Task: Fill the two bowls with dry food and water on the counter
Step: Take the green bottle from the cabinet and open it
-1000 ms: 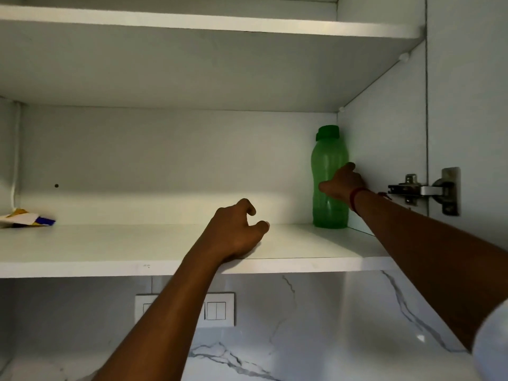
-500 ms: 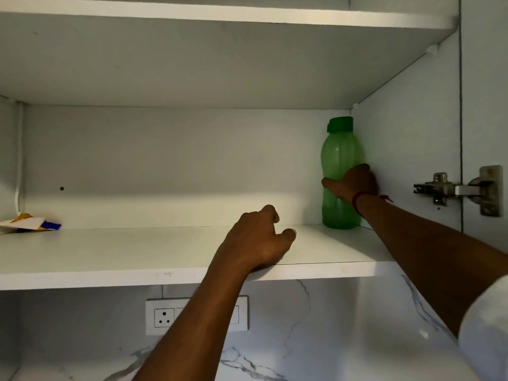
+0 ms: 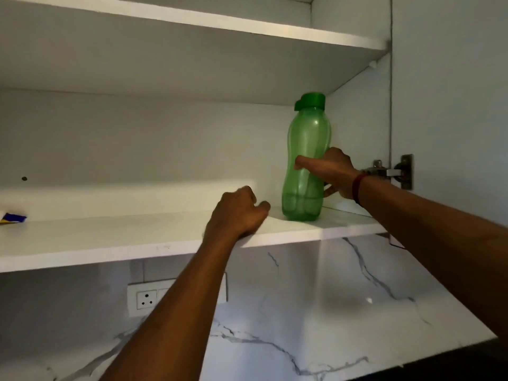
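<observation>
A tall green plastic bottle (image 3: 305, 149) with a green flip cap stands on the right end of the lower white cupboard shelf (image 3: 110, 237), tilted slightly left. My right hand (image 3: 330, 171) is wrapped around the bottle's waist from the right, a red band on the wrist. My left hand (image 3: 236, 213) rests curled on the shelf's front edge, just left of the bottle, holding nothing. No bowls or dry food are in view.
An upper shelf (image 3: 192, 20) runs overhead. The open cupboard door's hinge (image 3: 390, 171) sits just right of the bottle. A small yellow-and-blue packet (image 3: 11, 218) lies at the shelf's far left. Below are a marble backsplash and a wall socket (image 3: 147, 298).
My right hand has closed around the bottle's waist and the bottle has shifted left and forward from the cupboard's side wall. My left hand stays on the shelf edge.
</observation>
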